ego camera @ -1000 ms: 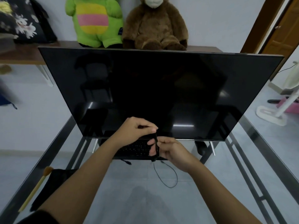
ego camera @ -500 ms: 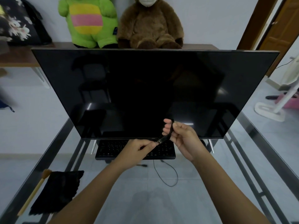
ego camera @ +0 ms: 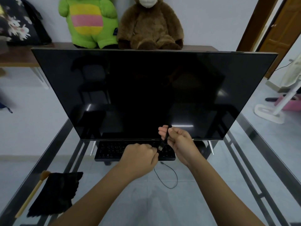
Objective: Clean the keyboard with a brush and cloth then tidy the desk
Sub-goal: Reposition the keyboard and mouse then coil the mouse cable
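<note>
A black keyboard lies on the glass desk just under the big dark monitor. Its thin black cable loops on the glass in front. My right hand holds a bundled length of that cable upright above the keyboard's right end. My left hand is closed beside it, pinching the cable near the plug end. A wooden-handled brush and a black cloth lie at the desk's front left.
The desk has dark metal frame rails on both sides. Two plush toys, a green one and a brown one, sit on a shelf behind the monitor. A white fan stand is on the floor at right.
My right hand has risen from the keyboard's front edge with the cable bundle. My left hand dropped from above to the plug end. The view shifted slightly.
</note>
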